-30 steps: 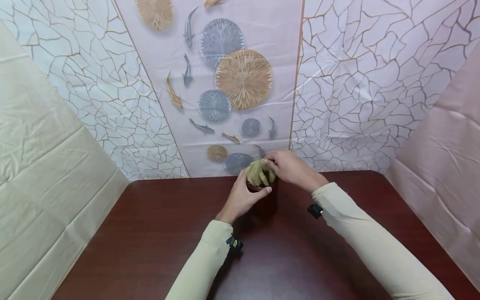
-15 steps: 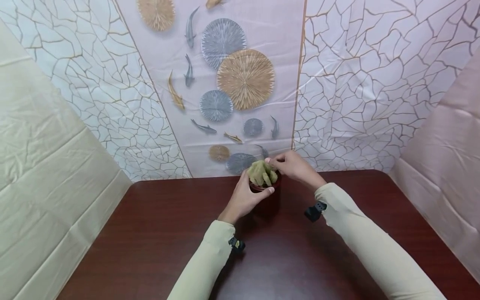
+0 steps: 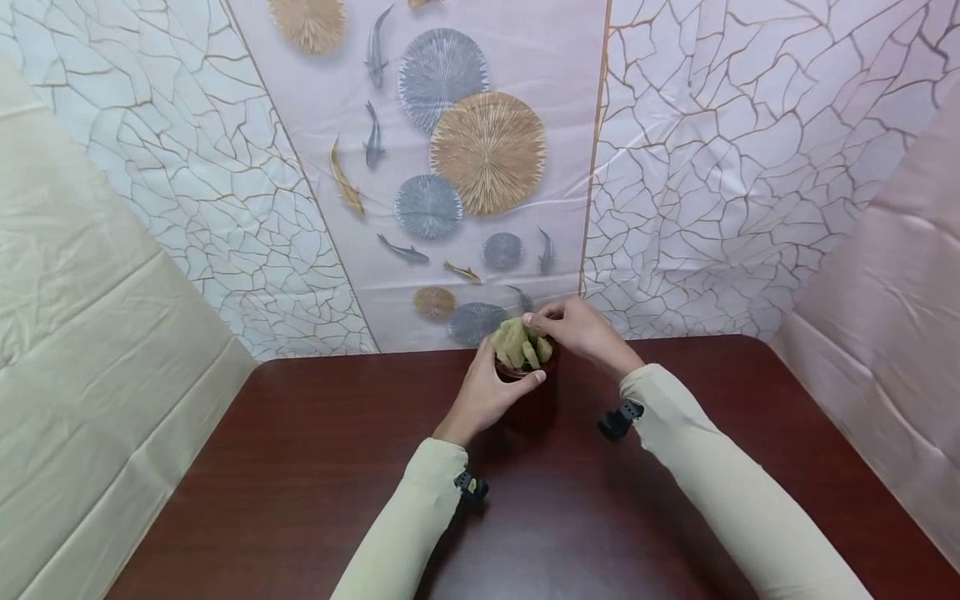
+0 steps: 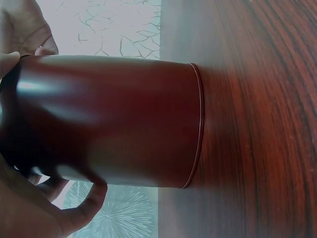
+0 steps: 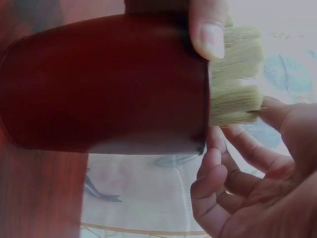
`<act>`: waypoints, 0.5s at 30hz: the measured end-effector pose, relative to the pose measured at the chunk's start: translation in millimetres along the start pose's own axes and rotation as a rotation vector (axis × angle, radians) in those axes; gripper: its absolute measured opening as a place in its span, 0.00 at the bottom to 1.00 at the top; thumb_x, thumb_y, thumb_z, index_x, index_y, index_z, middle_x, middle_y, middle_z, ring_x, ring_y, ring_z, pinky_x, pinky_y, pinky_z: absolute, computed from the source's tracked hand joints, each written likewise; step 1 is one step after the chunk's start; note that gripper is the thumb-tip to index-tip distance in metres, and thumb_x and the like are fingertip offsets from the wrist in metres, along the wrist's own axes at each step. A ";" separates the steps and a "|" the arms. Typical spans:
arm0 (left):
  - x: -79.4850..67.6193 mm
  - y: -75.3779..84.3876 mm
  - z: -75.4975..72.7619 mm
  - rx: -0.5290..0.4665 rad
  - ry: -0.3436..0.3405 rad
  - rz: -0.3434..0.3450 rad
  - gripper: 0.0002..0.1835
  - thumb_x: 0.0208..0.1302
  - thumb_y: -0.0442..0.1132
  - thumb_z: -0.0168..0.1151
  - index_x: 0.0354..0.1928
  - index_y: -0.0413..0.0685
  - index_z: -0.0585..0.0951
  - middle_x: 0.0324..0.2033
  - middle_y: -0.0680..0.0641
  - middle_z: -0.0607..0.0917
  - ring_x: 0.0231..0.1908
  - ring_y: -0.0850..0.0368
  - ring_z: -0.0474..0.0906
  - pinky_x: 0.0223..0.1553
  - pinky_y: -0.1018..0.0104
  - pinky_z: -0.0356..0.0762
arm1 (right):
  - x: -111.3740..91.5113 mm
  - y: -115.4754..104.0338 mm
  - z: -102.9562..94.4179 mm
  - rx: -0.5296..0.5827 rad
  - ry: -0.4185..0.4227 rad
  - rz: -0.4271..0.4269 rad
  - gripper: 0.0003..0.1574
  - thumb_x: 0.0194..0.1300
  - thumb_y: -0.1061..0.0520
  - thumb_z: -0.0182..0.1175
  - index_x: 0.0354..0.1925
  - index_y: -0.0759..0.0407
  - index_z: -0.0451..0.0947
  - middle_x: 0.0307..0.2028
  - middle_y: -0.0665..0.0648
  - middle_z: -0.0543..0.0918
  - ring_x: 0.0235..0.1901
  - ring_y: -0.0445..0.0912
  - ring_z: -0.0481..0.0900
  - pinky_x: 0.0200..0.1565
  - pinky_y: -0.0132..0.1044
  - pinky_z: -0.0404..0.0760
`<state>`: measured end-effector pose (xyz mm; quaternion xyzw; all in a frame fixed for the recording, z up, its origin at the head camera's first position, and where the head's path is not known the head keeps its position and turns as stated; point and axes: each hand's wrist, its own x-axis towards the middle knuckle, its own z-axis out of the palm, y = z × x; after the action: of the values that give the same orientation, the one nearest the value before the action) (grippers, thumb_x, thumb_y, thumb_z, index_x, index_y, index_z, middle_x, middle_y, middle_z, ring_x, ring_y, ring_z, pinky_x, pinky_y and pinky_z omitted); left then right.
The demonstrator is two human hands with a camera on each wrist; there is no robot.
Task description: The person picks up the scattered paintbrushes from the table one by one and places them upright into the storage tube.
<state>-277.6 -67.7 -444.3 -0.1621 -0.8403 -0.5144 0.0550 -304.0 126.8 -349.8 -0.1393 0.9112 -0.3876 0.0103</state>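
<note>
A dark red cylindrical pot (image 4: 119,119) stands upright near the back edge of the table. Several brushes (image 3: 513,343) fill it, with their pale bristles pointing up above the rim and their handles hidden inside. My left hand (image 3: 483,396) grips the pot near its rim, thumb in front and fingers around the left side. At the rim's right side, my right hand (image 3: 585,329) pinches the bristles of one brush (image 5: 235,105) between thumb and forefinger. Its other fingers are curled beside the pot's rim in the right wrist view.
The glossy dark wooden table (image 3: 337,467) spreads around the pot. Just behind it hangs a patterned cloth (image 3: 480,250), and plain cloths close off the left and right sides.
My right hand has shifted slightly at the bristles, uncovering more of them on the right. My left hand keeps its grip on the pot, which has hardly moved.
</note>
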 end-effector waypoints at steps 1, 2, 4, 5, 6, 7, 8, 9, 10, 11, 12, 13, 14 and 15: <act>0.0 0.1 0.1 -0.001 0.004 0.002 0.52 0.60 0.63 0.75 0.81 0.58 0.61 0.73 0.53 0.69 0.72 0.55 0.68 0.71 0.47 0.68 | 0.7 -1.0 -0.2 0.003 0.003 -0.005 0.24 0.78 0.41 0.61 0.49 0.57 0.91 0.47 0.57 0.88 0.40 0.49 0.76 0.40 0.40 0.71; 0.2 0.0 0.3 -0.002 0.006 0.003 0.52 0.60 0.63 0.75 0.81 0.58 0.61 0.72 0.53 0.70 0.72 0.55 0.68 0.71 0.47 0.68 | 1.0 -2.1 -0.4 -0.001 0.007 -0.009 0.22 0.78 0.42 0.61 0.48 0.57 0.91 0.44 0.56 0.88 0.38 0.48 0.75 0.38 0.39 0.71; -0.3 0.4 0.6 0.002 0.002 -0.001 0.52 0.60 0.63 0.75 0.81 0.59 0.61 0.73 0.53 0.69 0.72 0.55 0.68 0.71 0.47 0.68 | 0.6 -4.3 -0.6 -0.029 0.009 -0.004 0.22 0.78 0.43 0.61 0.46 0.58 0.92 0.41 0.56 0.87 0.34 0.48 0.73 0.36 0.40 0.70; -0.6 0.6 0.8 0.000 -0.001 -0.004 0.52 0.61 0.64 0.75 0.81 0.59 0.61 0.73 0.53 0.69 0.72 0.55 0.67 0.71 0.47 0.68 | 0.5 -5.0 -0.6 -0.046 0.009 -0.003 0.22 0.78 0.43 0.61 0.45 0.57 0.92 0.40 0.56 0.87 0.33 0.48 0.72 0.35 0.40 0.70; -0.7 0.7 1.0 -0.003 -0.003 -0.004 0.52 0.61 0.64 0.75 0.81 0.59 0.60 0.73 0.53 0.69 0.72 0.55 0.67 0.71 0.47 0.68 | 0.3 -5.3 -0.6 -0.056 0.005 -0.002 0.22 0.79 0.43 0.60 0.45 0.57 0.91 0.41 0.56 0.88 0.33 0.49 0.73 0.35 0.40 0.70; -0.4 0.6 0.8 -0.005 -0.006 -0.007 0.52 0.61 0.64 0.74 0.81 0.60 0.60 0.73 0.54 0.68 0.72 0.55 0.67 0.71 0.47 0.68 | -0.2 -5.2 -0.7 -0.056 0.005 -0.004 0.22 0.79 0.42 0.60 0.45 0.57 0.91 0.45 0.56 0.89 0.35 0.49 0.76 0.38 0.41 0.72; 0.2 0.6 0.6 -0.007 -0.011 -0.008 0.52 0.61 0.65 0.74 0.82 0.61 0.60 0.74 0.54 0.68 0.73 0.55 0.67 0.72 0.47 0.67 | -1.2 -5.2 -0.8 -0.055 0.009 -0.009 0.22 0.79 0.43 0.60 0.47 0.57 0.91 0.48 0.58 0.89 0.39 0.51 0.79 0.41 0.43 0.75; 0.9 0.7 0.3 -0.007 -0.017 -0.009 0.53 0.61 0.65 0.74 0.82 0.62 0.59 0.75 0.54 0.67 0.73 0.55 0.66 0.72 0.47 0.67 | -2.4 -4.7 -0.7 -0.045 0.015 -0.017 0.23 0.80 0.43 0.59 0.48 0.58 0.90 0.52 0.60 0.88 0.43 0.53 0.81 0.45 0.45 0.78; 1.8 0.8 -0.5 -0.004 -0.024 -0.006 0.53 0.61 0.66 0.73 0.83 0.63 0.58 0.76 0.54 0.66 0.74 0.55 0.65 0.73 0.46 0.66 | -3.4 -3.3 -0.4 -0.032 0.026 -0.024 0.23 0.80 0.42 0.58 0.50 0.58 0.89 0.55 0.61 0.87 0.48 0.55 0.83 0.49 0.48 0.79; 2.8 0.7 -1.5 0.007 -0.031 -0.003 0.54 0.61 0.67 0.73 0.83 0.64 0.56 0.77 0.54 0.65 0.75 0.56 0.64 0.73 0.47 0.66 | -5.6 -1.9 -0.1 -0.013 0.042 -0.034 0.24 0.81 0.43 0.57 0.53 0.59 0.88 0.57 0.63 0.87 0.52 0.58 0.83 0.53 0.52 0.80; 3.4 0.7 -3.0 0.022 -0.041 -0.002 0.55 0.62 0.68 0.72 0.84 0.65 0.54 0.78 0.53 0.63 0.76 0.56 0.63 0.74 0.47 0.65 | -8.7 -0.4 0.3 0.006 0.062 -0.041 0.25 0.82 0.44 0.56 0.57 0.61 0.86 0.59 0.64 0.85 0.56 0.60 0.82 0.57 0.55 0.79; 3.5 1.1 -5.1 0.043 -0.051 -0.008 0.56 0.62 0.69 0.71 0.85 0.66 0.52 0.80 0.53 0.61 0.77 0.55 0.61 0.74 0.46 0.64 | -12.1 1.6 1.1 0.024 0.087 -0.053 0.26 0.83 0.44 0.55 0.60 0.62 0.84 0.61 0.65 0.84 0.60 0.61 0.81 0.60 0.58 0.78; 2.9 1.6 -7.4 0.065 -0.063 -0.014 0.57 0.63 0.71 0.69 0.85 0.67 0.49 0.81 0.53 0.58 0.79 0.55 0.59 0.75 0.46 0.62 | -16.1 3.8 1.9 0.043 0.116 -0.063 0.27 0.83 0.44 0.54 0.63 0.63 0.82 0.62 0.66 0.83 0.61 0.62 0.81 0.62 0.59 0.77; 1.5 2.1 -10.3 0.095 -0.070 -0.019 0.58 0.63 0.73 0.67 0.86 0.68 0.46 0.83 0.53 0.56 0.80 0.54 0.56 0.76 0.45 0.61 | -20.5 6.7 2.9 0.066 0.146 -0.072 0.27 0.84 0.44 0.54 0.64 0.63 0.80 0.61 0.67 0.83 0.60 0.62 0.81 0.61 0.59 0.78</act>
<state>-279.1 -75.6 -437.4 -0.1692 -0.8668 -0.4683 0.0282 -285.5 134.5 -358.4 -0.1428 0.8905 -0.4269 -0.0656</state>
